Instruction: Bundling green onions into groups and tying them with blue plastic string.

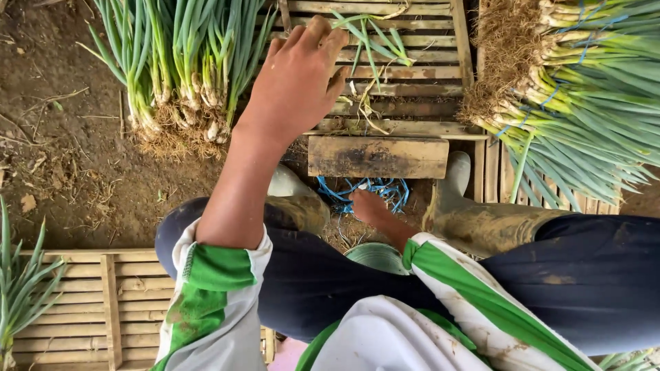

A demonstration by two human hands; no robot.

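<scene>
A wooden slatted pallet [419,69] lies on the dirt ahead, with a big stack of tied green onions [584,103] on its right part. A smaller bunch of green onions [182,69] stands on the soil at the left, roots down. The left hand [299,79] reaches out above the slats just beside that bunch, grip released, fingers loosely spread, holding nothing. The right hand [370,206] is low between two muddy boots [474,216], fingers down in a tangle of blue string [371,187]; whether its grip is clenched I cannot tell.
</scene>
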